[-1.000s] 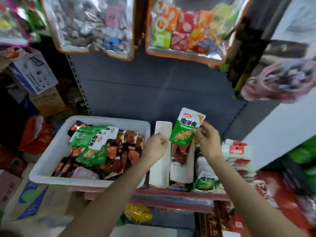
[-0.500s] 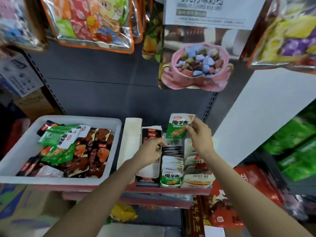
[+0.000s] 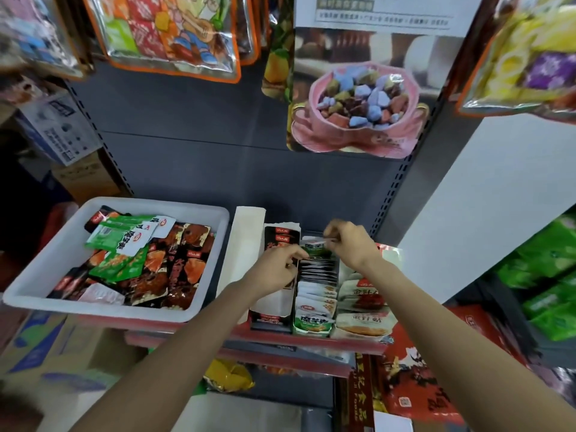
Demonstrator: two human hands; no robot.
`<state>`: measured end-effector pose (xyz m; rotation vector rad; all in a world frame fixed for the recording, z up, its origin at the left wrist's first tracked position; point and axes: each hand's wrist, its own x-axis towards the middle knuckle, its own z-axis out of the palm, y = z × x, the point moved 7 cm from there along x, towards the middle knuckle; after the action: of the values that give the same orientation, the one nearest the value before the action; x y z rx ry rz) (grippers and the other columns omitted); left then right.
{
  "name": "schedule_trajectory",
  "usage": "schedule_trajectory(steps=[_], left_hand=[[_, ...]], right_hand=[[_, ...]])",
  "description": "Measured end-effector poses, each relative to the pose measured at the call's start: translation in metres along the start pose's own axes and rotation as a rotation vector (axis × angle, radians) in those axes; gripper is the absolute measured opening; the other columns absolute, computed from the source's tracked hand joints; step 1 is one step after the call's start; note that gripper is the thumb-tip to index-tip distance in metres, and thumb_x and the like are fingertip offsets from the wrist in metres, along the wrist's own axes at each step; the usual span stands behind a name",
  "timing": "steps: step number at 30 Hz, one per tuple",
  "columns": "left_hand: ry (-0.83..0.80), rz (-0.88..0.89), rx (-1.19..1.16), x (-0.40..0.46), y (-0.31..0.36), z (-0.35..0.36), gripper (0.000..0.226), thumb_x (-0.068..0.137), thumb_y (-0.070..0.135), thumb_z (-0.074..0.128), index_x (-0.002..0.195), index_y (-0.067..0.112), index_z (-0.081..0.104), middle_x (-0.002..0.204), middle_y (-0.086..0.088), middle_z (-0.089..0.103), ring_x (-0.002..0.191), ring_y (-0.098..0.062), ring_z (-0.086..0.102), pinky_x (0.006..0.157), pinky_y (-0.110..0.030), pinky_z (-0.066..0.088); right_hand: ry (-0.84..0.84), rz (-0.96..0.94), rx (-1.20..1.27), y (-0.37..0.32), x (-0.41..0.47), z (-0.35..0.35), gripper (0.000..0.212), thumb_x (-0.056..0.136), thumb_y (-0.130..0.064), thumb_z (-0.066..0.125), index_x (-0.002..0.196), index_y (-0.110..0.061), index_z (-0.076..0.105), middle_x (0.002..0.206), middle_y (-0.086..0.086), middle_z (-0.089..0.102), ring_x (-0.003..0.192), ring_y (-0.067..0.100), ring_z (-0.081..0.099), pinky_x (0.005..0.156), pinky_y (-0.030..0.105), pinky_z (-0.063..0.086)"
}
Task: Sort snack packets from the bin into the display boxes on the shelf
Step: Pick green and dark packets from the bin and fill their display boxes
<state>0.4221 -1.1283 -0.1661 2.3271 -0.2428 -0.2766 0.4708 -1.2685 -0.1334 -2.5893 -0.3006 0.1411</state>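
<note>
2 bare forearms reach up to the shelf edge (image 3: 311, 346). The left hand (image 3: 276, 269) pinches the rim of the black display box (image 3: 274, 319). The right hand (image 3: 350, 244) grips 1 green snack packet (image 3: 314, 248), long axis upright, top edge up, at the rear of the middle display box (image 3: 313, 327). Left, the white bin (image 3: 56, 263) holds mixed packets.

Green packet (image 3: 315, 248) mostly hidden by both hands, grip blurred; right fingers (image 3: 335, 229) smeared; hanging bags (image 3: 174, 35) cut by top edge; shelf-label print unreadable; both forearms cut by bottom edge
</note>
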Motion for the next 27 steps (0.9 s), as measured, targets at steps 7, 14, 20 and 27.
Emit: schedule_trajectory(steps=[7,14,20,27], left_hand=[[0.095,-0.029,-0.116,-0.001,0.001,-0.005,0.034,0.091,-0.002,0.047,0.12,0.013,0.059,0.118,-0.001,0.062,0.097,-0.008,0.055,0.084,-0.014,0.042],[0.114,-0.037,-0.147,-0.003,-0.001,-0.008,0.03,0.093,0.002,0.047,0.118,0.012,0.059,0.115,-0.002,0.063,0.097,-0.01,0.056,0.085,-0.016,0.043],[0.302,-0.06,-0.208,-0.023,-0.035,-0.047,0.02,0.092,0.009,0.053,0.105,0.019,0.064,0.1,0.003,0.066,0.09,-0.01,0.06,0.08,-0.018,0.048],[0.659,-0.216,-0.01,-0.083,-0.142,-0.15,0.014,0.087,0.009,0.059,0.099,0.009,0.065,0.097,-0.005,0.064,0.091,-0.019,0.06,0.083,-0.032,0.049]], right_hand=[[-0.013,-0.044,-0.193,0.0,0.006,0.008,0.016,0.091,-0.013,0.054,0.092,-0.021,0.068,0.093,0.007,0.07,0.087,0.029,0.065,0.073,0.035,0.053],[-0.159,-0.021,-0.34,-0.006,0.019,0.014,0.021,0.092,-0.011,0.054,0.103,-0.019,0.069,0.107,0.007,0.067,0.102,0.028,0.061,0.082,0.035,0.051],[-0.16,-0.109,-0.154,-0.06,0.011,0.021,0.034,0.088,-0.029,0.063,0.122,-0.024,0.061,0.122,0.0,0.063,0.11,0.022,0.059,0.093,0.034,0.047],[-0.155,-0.257,0.068,-0.183,0.017,0.108,0.037,0.093,-0.019,0.052,0.13,-0.019,0.053,0.129,0.007,0.056,0.114,0.023,0.055,0.095,0.035,0.045]])
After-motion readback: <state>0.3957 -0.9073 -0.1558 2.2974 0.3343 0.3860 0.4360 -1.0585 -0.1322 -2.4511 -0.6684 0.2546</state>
